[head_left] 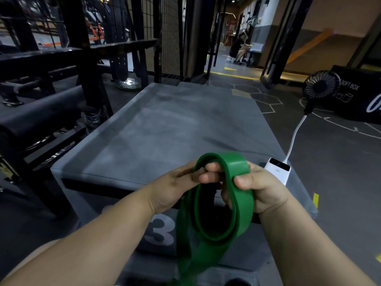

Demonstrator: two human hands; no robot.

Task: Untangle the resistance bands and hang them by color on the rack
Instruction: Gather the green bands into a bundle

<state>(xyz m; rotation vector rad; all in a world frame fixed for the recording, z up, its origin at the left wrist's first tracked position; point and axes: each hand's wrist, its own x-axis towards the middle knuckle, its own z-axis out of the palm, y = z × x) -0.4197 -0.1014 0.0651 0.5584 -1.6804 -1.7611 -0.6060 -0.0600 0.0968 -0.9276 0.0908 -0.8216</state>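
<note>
Person holds one green band in the lower centre of the frame, above the near edge of a grey padded box. R hand grasps it: thumb pressed on the flat outer face, fingers curled round from underneath & poking up through the loop. L hand reaches in from the left w/ fingers fairly straight. Its tips are hidden behind the band's upper-left curve, so can't tell if it pinches or only touches. Band is coiled on itself, at least two turns stacked, w/ a loose tail dropping blurred out the bottom of the frame. No other bands in view.

Step in hand, prob.: opening out this coil. To do it well, R hand should anchor one layer only while L hand finds the inner turn & draws it out sideways. No yanking: rubber grips itself, so a hard pull would likely tighten any twist. Let the tail hang free so the twist can spin out, & check the band lies flat all round before hanging.

Dark metal frame fills the upper left; unclear whether that's the rack meant. White power bank sits on the box just beside the R hand, w/ a cable running to a small fan at right. Keep the swinging band off them.
</note>
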